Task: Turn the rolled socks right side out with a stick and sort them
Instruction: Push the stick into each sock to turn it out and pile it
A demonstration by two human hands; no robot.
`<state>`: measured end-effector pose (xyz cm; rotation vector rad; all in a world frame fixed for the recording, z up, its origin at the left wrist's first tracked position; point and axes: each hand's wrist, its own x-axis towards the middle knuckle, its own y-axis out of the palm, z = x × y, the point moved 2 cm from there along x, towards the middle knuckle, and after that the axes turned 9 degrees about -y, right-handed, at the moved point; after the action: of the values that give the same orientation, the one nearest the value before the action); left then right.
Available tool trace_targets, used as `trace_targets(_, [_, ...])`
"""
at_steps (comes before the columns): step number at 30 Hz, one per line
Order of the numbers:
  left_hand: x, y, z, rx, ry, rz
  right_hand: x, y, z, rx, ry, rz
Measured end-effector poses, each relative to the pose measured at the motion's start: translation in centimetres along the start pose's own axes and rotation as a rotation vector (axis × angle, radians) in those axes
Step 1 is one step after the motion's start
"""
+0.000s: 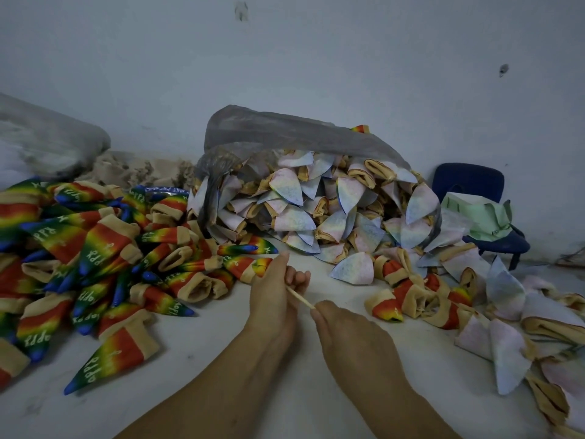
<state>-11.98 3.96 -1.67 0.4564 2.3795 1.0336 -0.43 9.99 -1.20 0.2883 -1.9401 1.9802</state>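
Two hands hold one thin stick between two heaps of socks.
The stick (pixel 300 297) shows only between the hands. Its far end is hidden inside the left hand (pixel 273 293), whose grip curls round it, and its near end is pinched by the right hand (pixel 351 331), fingertips mostly out of sight. To the left, rainbow socks (pixel 95 248) lie heaped, cut off by the edge. The pale inside-out socks (pixel 316 204) spill from a grey plastic bag (pixel 269 128) far centre and trail right. A blue chair (pixel 468 182) far right is partly covered by green sheeting (pixel 478 213).
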Motion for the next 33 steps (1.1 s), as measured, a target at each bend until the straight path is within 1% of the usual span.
trace_targets(2, [-0.1, 0.3, 0.2, -0.025, -0.021, 0.012, 0.0, 0.3, 0.5, 0.023, 0.03, 0.019])
trace_targets(5, [-0.4, 0.9, 0.2, -0.005, -0.032, 0.097, -0.3, 0.2, 0.3, 0.1, 0.02, -0.047])
trace_targets(7, [-0.9, 1.2, 0.2, 0.04, -0.047, 0.195, -0.1, -0.2, -0.5, 0.243, -0.027, -0.071])
trace_targets(10, [-1.7, 1.1, 0.5, 0.181, -0.079, 0.345, 0.3, -0.8, -2.0, 0.586, -0.048, -0.039])
trace_targets(12, [-2.0, 1.1, 0.6, 0.275, -0.074, 0.39, 0.2, -0.9, -2.4, 0.73, -0.016, -0.026])
trace_targets(14, [-2.0, 1.1, 0.7, 0.33, -0.044, 0.379, 0.1, -1.0, -2.3, 0.779, 0.018, -0.017])
trace_targets(16, [-1.8, 0.9, 0.7, 0.37, 0.0, 0.321, 0.1, -1.0, -1.8, 0.77, 0.043, -0.016])
trace_targets(19, [-1.2, 0.1, 0.4, 0.402, 0.044, 0.162, 0.3, -0.6, -1.2, 0.636, 0.06, 0.027])
trace_targets(20, [-0.9, -0.1, 0.3, 0.384, 0.054, 0.129, 0.3, -0.5, -1.3, 0.547, 0.044, 0.037])
trace_targets(22, [-0.6, -0.4, 0.2, 0.313, 0.066, 0.106, 0.4, -0.6, -2.0, 0.294, -0.03, 0.01])
trace_targets(24, [-0.6, -0.5, 0.2, 0.222, 0.041, 0.12, 0.2, -1.2, -3.2, 0.155, -0.091, -0.047])
trace_targets(27, [-0.8, -0.4, 0.2, 0.098, -0.078, 0.228, -0.1, -1.9, -4.5, 0.108, -0.174, -0.07])
trace_targets(29, [-1.5, -0.1, 0.2, 0.056, -0.152, 0.336, -0.1, -1.9, -4.4, 0.137, -0.183, -0.079])
trace_targets(30, [-1.8, 0.0, 0.3, 0.059, -0.157, 0.379, -0.1, -1.8, -4.1, 0.177, -0.173, -0.078])
trace_targets(33, [-2.4, 0.3, 0.6, 0.151, -0.102, 0.419, -0.1, -1.4, -2.7, 0.328, -0.097, -0.064])
